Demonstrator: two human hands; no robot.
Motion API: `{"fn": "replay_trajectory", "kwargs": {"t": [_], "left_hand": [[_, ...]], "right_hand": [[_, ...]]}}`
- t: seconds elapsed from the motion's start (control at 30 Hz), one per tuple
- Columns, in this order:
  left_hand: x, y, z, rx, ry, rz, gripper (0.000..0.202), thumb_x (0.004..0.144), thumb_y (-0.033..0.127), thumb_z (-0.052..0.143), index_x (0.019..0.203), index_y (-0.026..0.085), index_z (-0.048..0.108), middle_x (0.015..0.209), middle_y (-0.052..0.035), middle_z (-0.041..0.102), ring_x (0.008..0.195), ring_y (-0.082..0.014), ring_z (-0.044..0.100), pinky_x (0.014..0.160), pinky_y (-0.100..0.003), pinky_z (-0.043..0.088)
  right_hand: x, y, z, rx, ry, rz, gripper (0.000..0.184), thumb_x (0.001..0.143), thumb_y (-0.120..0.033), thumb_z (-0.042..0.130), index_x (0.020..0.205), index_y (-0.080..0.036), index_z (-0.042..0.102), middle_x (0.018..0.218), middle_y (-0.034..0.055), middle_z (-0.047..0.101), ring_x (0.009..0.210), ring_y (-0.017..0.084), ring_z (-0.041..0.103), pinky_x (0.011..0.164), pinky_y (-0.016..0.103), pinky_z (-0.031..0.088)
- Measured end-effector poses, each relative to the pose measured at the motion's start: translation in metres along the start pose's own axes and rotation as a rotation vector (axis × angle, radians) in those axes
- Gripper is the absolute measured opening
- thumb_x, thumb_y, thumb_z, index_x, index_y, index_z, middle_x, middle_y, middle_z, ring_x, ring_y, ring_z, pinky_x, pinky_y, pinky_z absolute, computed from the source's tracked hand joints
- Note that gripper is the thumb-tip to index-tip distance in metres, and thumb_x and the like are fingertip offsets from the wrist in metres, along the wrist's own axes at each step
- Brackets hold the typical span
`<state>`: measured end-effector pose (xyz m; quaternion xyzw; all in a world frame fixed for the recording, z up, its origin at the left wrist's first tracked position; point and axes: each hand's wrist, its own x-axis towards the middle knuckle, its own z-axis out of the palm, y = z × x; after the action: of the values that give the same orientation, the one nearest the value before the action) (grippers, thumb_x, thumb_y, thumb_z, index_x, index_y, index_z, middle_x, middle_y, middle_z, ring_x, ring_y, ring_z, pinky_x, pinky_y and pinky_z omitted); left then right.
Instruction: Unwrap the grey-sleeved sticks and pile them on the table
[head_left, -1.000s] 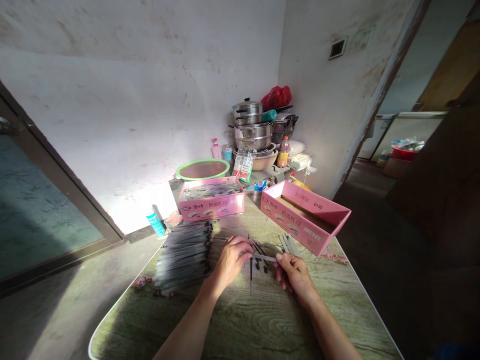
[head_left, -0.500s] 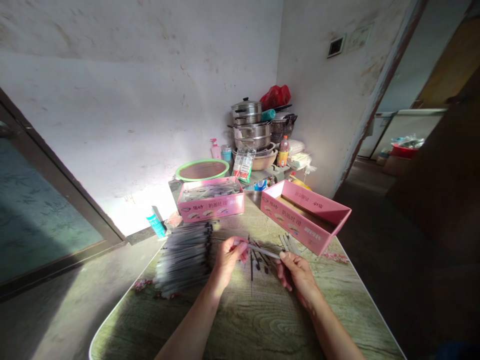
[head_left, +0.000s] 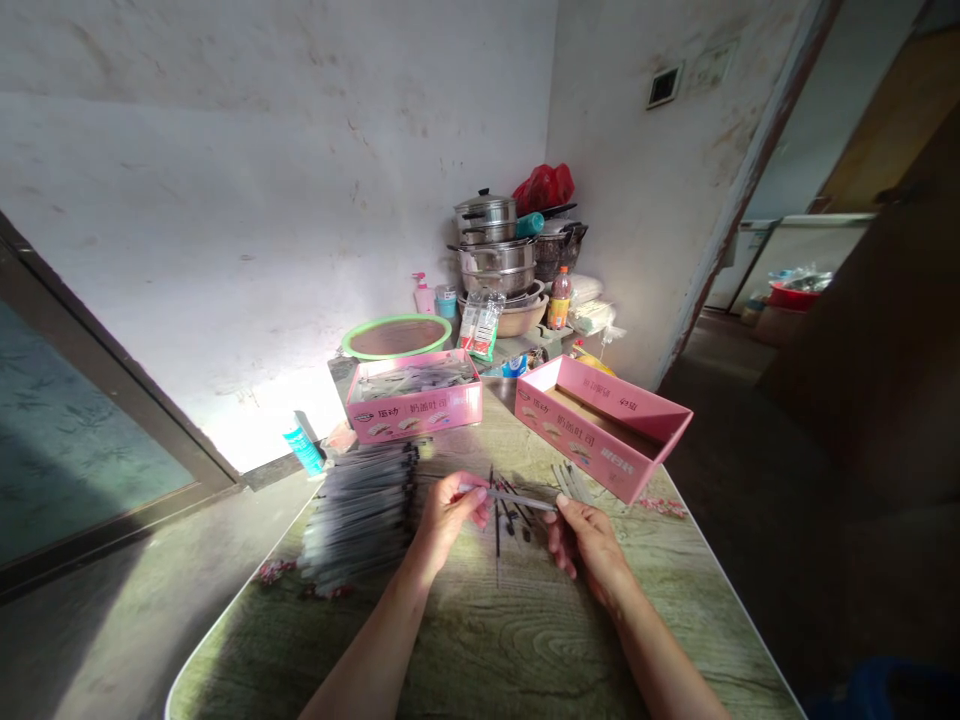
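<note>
Between my two hands, above the table, is a thin translucent pen barrel (head_left: 521, 498), held nearly level. My left hand (head_left: 448, 515) pinches one end between thumb and fingers. The other end sits in the fingertips of my right hand (head_left: 592, 540), whose lower fingers curl loosely. Beneath the barrel lie scattered thin black pen parts (head_left: 510, 515), partly hidden by it. To the left is a broad pile of greyish pens (head_left: 360, 520) with dark ends. Several pale tubes (head_left: 574, 482) lie just beyond my right hand.
A pink box (head_left: 416, 412) filled with pale tubes stands behind the pile. Another pink box (head_left: 600, 435) stands at the back right, its brown bottom partly showing. A blue-white tube (head_left: 304, 450) is by the table's left edge. Stacked pots (head_left: 495, 262) stand against the wall.
The whole view has shifted slightly, so things appear a little farther left. Both hands still hold the pen barrel, which now looks slightly more level.
</note>
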<state>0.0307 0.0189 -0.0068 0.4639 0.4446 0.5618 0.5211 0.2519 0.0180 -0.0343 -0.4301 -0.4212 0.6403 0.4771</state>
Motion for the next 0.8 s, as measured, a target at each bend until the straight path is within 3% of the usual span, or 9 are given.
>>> {"fn": "replay_trajectory", "kwargs": {"t": [0.2,0.33,0.5,0.7,0.8], "left_hand": [[0.001,-0.003,-0.005,0.036,-0.012,0.003,0.025,0.077,0.034,0.074,0.087,0.011,0.069,0.069,-0.0046,0.068,0.054,-0.0121,0.061,0.052,-0.024,0.049],[0.002,-0.008,-0.008,0.021,-0.015,0.002,0.023,0.079,0.033,0.072,0.088,0.012,0.068,0.069,-0.0039,0.067,0.054,-0.0115,0.06,0.053,-0.024,0.048],[0.003,-0.01,-0.01,0.024,-0.005,0.012,0.021,0.079,0.033,0.072,0.087,0.014,0.069,0.068,-0.0038,0.068,0.054,-0.0118,0.06,0.054,-0.024,0.047],[0.004,-0.011,-0.011,0.018,-0.006,0.001,0.025,0.078,0.035,0.074,0.087,0.013,0.068,0.068,-0.0037,0.067,0.054,-0.0116,0.06,0.053,-0.024,0.047],[0.005,-0.012,-0.011,0.021,-0.004,0.003,0.026,0.078,0.036,0.074,0.087,0.012,0.068,0.069,-0.0039,0.068,0.054,-0.0117,0.06,0.053,-0.023,0.047]], "right_hand": [[0.0,-0.001,-0.003,-0.022,-0.031,-0.019,0.048,0.077,-0.063,0.068,0.073,-0.016,0.06,0.047,-0.0021,0.059,0.03,0.007,0.046,0.027,0.015,0.027],[-0.002,-0.004,-0.002,-0.004,-0.057,-0.024,0.044,0.07,-0.057,0.077,0.072,-0.017,0.059,0.053,-0.0012,0.063,0.036,0.008,0.052,0.031,0.016,0.033],[-0.003,-0.003,-0.001,-0.035,-0.05,0.033,0.05,0.076,-0.065,0.068,0.074,-0.016,0.062,0.05,0.0,0.062,0.033,0.01,0.052,0.028,0.017,0.032],[-0.002,-0.005,-0.002,-0.02,-0.068,-0.031,0.044,0.069,-0.056,0.078,0.073,-0.017,0.059,0.055,-0.0008,0.065,0.037,0.009,0.054,0.032,0.017,0.037],[-0.001,-0.003,-0.002,-0.032,-0.055,0.02,0.048,0.074,-0.063,0.071,0.075,-0.016,0.061,0.053,0.0002,0.064,0.036,0.01,0.054,0.03,0.018,0.036]]}}
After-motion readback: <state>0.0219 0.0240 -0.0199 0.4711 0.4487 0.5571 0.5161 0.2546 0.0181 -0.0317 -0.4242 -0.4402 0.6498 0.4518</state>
